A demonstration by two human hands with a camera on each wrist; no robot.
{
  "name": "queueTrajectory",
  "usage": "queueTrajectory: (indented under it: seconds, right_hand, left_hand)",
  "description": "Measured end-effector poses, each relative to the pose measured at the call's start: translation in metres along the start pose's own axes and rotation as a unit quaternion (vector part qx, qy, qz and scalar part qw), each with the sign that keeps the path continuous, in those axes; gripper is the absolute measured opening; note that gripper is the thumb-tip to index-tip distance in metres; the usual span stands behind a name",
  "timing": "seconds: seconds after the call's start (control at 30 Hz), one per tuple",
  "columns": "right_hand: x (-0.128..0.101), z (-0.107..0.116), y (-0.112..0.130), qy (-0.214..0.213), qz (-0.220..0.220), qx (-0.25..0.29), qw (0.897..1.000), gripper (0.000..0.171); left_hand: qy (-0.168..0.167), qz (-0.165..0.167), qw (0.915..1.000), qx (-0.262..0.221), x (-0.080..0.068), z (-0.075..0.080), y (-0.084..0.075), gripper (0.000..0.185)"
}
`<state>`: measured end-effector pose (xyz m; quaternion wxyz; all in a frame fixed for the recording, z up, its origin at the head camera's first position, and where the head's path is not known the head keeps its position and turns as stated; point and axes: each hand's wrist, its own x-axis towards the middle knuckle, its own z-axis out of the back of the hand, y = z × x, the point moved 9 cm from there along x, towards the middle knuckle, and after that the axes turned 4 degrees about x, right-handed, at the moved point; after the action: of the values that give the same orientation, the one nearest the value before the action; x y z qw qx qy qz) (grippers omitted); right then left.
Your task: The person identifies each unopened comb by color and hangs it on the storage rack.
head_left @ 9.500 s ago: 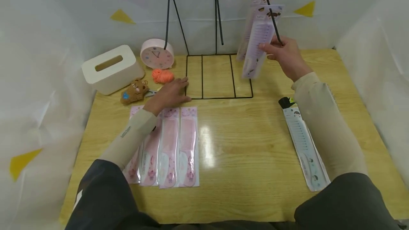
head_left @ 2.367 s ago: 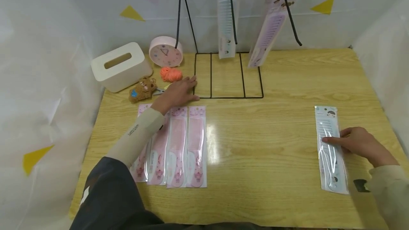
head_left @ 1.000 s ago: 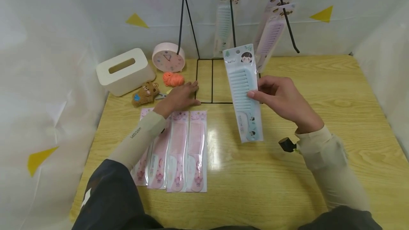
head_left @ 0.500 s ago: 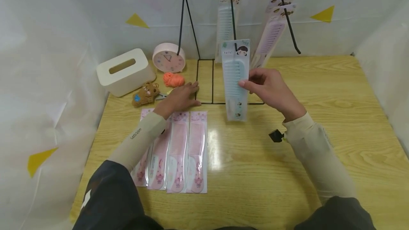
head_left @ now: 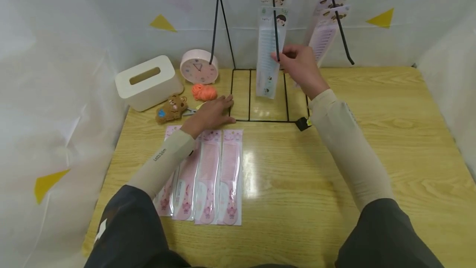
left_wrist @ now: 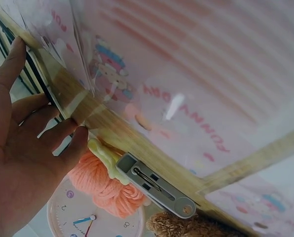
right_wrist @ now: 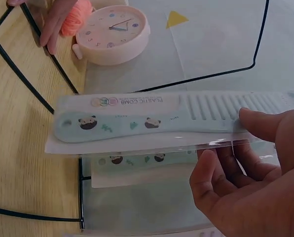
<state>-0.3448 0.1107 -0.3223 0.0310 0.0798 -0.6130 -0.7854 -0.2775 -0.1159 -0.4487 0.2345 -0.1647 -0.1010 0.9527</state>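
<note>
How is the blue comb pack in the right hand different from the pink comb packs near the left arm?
The blue comb pack hangs upright at the rack's middle hook, pinched by the right hand; the pink comb packs lie flat on the table, side by side. The blue one is a single pack with wide teeth; the pink ones are several, with finer teeth. All are combs in clear packaging.
</note>
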Motion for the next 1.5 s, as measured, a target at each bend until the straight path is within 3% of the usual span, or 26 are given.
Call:
queueTrajectory:
  seconds: [0.2,0.4,0.53,0.63,0.8,0.9,1.07,1.23,1.5]
  right_hand:
    - [0.021,0.000,-0.003,-0.019,-0.019,0.037,0.999,0.036]
    - [0.012,0.001,-0.016,-0.015,-0.022,-0.037,0.999,0.059]
    - [-0.005,-0.002,-0.028,0.030,-0.019,-0.094,0.995,0.063]
    - [-0.019,-0.005,-0.043,0.086,-0.005,-0.164,0.983,0.054]
    - [-0.038,0.003,-0.084,0.164,-0.017,-0.280,0.946,0.054]
    - [-0.042,0.013,-0.107,0.174,-0.028,-0.320,0.931,0.063]
    - [-0.041,0.020,-0.132,0.179,-0.029,-0.351,0.919,0.076]
    - [-0.040,0.024,-0.139,0.160,-0.026,-0.359,0.919,0.084]
    - [-0.042,0.029,-0.141,0.127,-0.032,-0.344,0.930,0.088]
  left_hand:
    - [0.000,-0.002,1.0000,0.006,0.004,0.000,0.000,0.080]
    - [-0.001,-0.006,0.9998,0.019,0.007,0.000,0.001,0.081]
    - [0.001,0.003,1.0000,0.003,0.005,-0.001,0.003,0.081]
    - [0.000,0.013,0.9998,-0.015,0.002,-0.001,0.003,0.081]
    - [-0.012,0.016,0.9995,-0.026,0.001,0.002,0.005,0.079]
    - [-0.021,0.021,0.9992,-0.027,0.000,0.004,0.007,0.078]
    - [-0.045,0.035,0.9983,-0.011,-0.003,0.006,0.008,0.074]
    - [-0.062,0.054,0.9966,0.006,-0.017,0.009,0.001,0.067]
    - [0.020,0.052,0.9969,0.056,-0.053,-0.012,-0.020,0.084]
